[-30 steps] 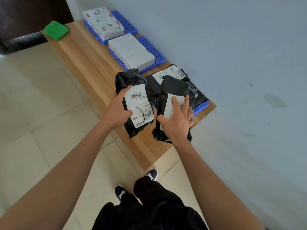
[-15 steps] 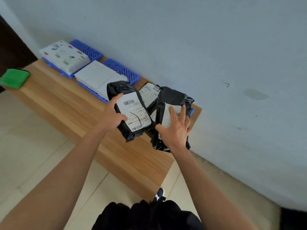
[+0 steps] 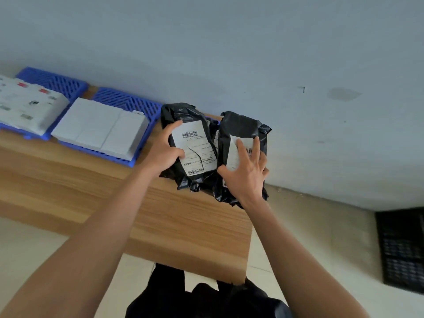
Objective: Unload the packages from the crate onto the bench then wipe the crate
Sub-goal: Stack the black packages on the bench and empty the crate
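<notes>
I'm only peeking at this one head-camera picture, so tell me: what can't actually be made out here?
- Printed text on the torn label: too small to read.
- Label on the right package: mostly covered by the right hand.
- Whatever lies behind the left package: hidden by both packages.
- Patterned white box: cut off by the left edge and blurred.
- Black crate: cut off by the right edge; its inside is not visible.

Black bags (image 3: 241,129) with white barcode labels (image 3: 195,148), blue lattice trays (image 3: 128,104), white boxes (image 3: 101,129), wood-grain bench (image 3: 160,214), grey-blue wall (image 3: 229,53).
</notes>
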`<state>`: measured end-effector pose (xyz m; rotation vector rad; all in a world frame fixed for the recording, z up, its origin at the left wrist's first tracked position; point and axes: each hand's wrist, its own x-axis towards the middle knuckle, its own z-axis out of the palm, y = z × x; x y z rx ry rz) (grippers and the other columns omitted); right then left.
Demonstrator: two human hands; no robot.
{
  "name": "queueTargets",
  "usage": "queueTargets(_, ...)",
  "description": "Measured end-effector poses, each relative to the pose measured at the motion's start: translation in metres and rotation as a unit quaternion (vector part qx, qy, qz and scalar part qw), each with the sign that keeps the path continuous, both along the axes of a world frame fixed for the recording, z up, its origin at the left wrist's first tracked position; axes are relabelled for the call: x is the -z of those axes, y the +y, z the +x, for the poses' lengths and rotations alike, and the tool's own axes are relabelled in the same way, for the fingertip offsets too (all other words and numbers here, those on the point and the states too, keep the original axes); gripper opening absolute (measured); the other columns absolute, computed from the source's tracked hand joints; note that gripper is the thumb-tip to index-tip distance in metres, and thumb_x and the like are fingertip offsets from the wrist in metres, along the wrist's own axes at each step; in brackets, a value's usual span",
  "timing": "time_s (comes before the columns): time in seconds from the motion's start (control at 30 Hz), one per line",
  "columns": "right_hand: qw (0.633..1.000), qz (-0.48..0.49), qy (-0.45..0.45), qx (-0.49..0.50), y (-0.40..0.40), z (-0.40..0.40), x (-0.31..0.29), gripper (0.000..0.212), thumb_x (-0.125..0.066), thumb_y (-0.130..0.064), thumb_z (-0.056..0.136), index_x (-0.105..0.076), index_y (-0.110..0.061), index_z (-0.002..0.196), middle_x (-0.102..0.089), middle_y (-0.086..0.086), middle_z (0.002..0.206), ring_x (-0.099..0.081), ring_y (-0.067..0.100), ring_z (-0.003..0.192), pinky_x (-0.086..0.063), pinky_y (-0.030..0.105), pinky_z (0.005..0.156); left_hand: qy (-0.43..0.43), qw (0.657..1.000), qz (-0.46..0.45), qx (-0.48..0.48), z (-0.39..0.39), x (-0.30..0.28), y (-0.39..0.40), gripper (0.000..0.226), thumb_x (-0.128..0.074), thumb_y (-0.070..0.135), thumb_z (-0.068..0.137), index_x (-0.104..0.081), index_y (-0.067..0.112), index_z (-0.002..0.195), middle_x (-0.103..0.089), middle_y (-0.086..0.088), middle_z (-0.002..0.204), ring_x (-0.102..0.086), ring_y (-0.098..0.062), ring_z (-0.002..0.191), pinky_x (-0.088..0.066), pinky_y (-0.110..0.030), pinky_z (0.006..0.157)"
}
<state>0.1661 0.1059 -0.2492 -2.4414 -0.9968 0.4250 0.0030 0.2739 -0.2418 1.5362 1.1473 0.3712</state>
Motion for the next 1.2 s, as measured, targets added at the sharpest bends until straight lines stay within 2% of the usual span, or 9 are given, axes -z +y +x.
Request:
queueTargets(0.2,0.995,-0.027,-0.01,0.096,0.014,-0.031,0.002,0.085,-0.064,-0.05,0.07,-0.029,-0.045,0.148,0.001,-0.007,0.168,-0.019,0.032,0.146,-0.028,0.058,0.107,-0.042,0.997,-0.015,0.055,0.0,0.007,0.054,0.083,-0.06,-0.008,0.075,-0.051,0.047,0.136,-0.059,0.018,0.12,-0.06,0.013,0.092,-0.049,-0.007,0.063)
queueTargets(0.3,0.991,-0.035,-0.018,0.127,0.025,-0.041,0.001,0.083,-0.063,-0.051,0.069,-0.028,-0.046,0.145,0.002,-0.009,0.168,-0.019,0.032,0.145,-0.029,0.058,0.105,-0.053,0.992,-0.03,0.111,0.002,0.009,0.071,0.08,-0.058,-0.008,0.076,-0.053,0.042,0.138,-0.06,0.013,0.122,-0.059,-0.001,0.105,-0.05,-0.009,0.067)
queueTargets(0.43,0.988,-0.052,-0.028,0.141,0.034,-0.047,0.003,0.084,-0.064,-0.051,0.07,-0.028,-0.046,0.145,0.004,-0.008,0.168,-0.016,0.034,0.146,-0.028,0.059,0.106,-0.044,0.982,-0.03,0.179,0.006,0.013,0.08,0.078,-0.058,-0.011,0.078,-0.054,0.039,0.138,-0.06,0.003,0.128,-0.059,-0.01,0.109,-0.055,-0.024,0.08)
queueTargets(0.63,0.988,-0.077,-0.026,0.132,0.044,-0.048,0.009,0.084,-0.063,-0.052,0.07,-0.027,-0.046,0.146,0.006,-0.008,0.168,-0.016,0.036,0.146,-0.029,0.059,0.105,-0.03,0.978,-0.023,0.203,0.007,0.019,0.089,0.077,-0.057,-0.01,0.077,-0.054,0.043,0.134,-0.067,0.0,0.111,-0.06,-0.015,0.089,-0.056,-0.041,0.077)
queueTargets(0.77,0.992,-0.07,-0.027,0.106,0.051,-0.05,0.012,0.083,-0.061,-0.053,0.071,-0.025,-0.047,0.146,0.007,-0.009,0.168,-0.017,0.034,0.146,-0.029,0.06,0.107,-0.005,0.978,-0.009,0.21,0.008,0.023,0.097,0.078,-0.059,-0.009,0.08,-0.051,0.04,0.14,-0.067,0.009,0.107,-0.065,-0.009,0.086,-0.057,-0.03,0.07)
queueTargets(0.83,0.991,-0.076,-0.031,0.102,0.055,-0.05,0.013,0.085,-0.06,-0.054,0.072,-0.024,-0.045,0.148,0.008,-0.008,0.168,-0.017,0.034,0.146,-0.029,0.06,0.107,0.017,0.974,0.011,0.224,0.008,0.025,0.1,0.078,-0.061,-0.009,0.082,-0.048,0.037,0.143,-0.065,0.011,0.11,-0.065,-0.01,0.099,-0.058,-0.023,0.068)
queueTargets(0.93,0.99,-0.086,-0.03,0.108,0.058,-0.049,0.016,0.089,-0.06,-0.054,0.074,-0.02,-0.041,0.153,0.011,-0.008,0.168,-0.014,0.035,0.147,-0.029,0.059,0.107,0.064,0.965,0.066,0.246,0.007,0.029,0.104,0.082,-0.066,-0.008,0.081,-0.045,0.034,0.148,-0.056,-0.005,0.127,-0.058,-0.024,0.116,-0.057,-0.044,0.092)
queueTargets(1.03,0.99,-0.094,-0.031,0.105,0.061,-0.048,0.02,0.088,-0.061,-0.053,0.077,-0.019,-0.039,0.154,0.014,-0.006,0.168,-0.012,0.036,0.149,-0.028,0.06,0.109,0.082,0.957,0.11,0.254,0.005,0.031,0.1,0.086,-0.067,-0.006,0.081,-0.04,0.033,0.152,-0.048,-0.006,0.14,-0.048,-0.028,0.129,-0.05,-0.052,0.103)
queueTargets(1.2,0.99,-0.097,-0.025,0.103,0.057,-0.049,0.03,0.086,-0.061,-0.056,0.084,-0.02,-0.035,0.157,0.021,-0.005,0.168,-0.003,0.034,0.154,-0.022,0.06,0.116,0.129,0.938,0.216,0.237,0.003,0.032,0.087,0.092,-0.071,0.002,0.082,-0.03,0.035,0.157,-0.021,-0.013,0.164,-0.012,-0.032,0.154,-0.026,-0.058,0.12)
